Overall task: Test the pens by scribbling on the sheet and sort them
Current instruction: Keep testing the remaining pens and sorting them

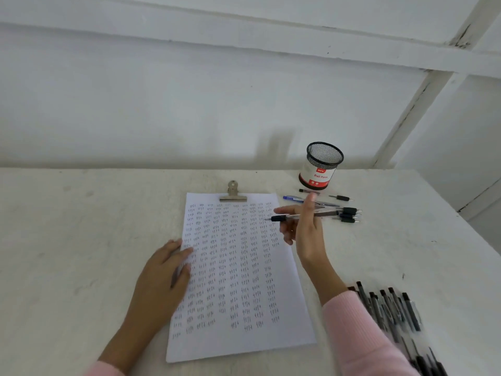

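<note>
— What have the right fingers got?
— They curl round a clear pen, thumb raised; its dark tip end points left over the right edge of the sheet; the right hand is raised above the tabletop.
— And the left hand?
— Fingers straight, flat on the sheet's left edge; it holds nothing.
— The other pens?
— Loose pens lie just beyond the right hand, near the mesh cup by the far edge; a blurred pile of pens lies toward the near right corner beside the pink sleeve; a clip sits on the sheet's top edge.
</note>
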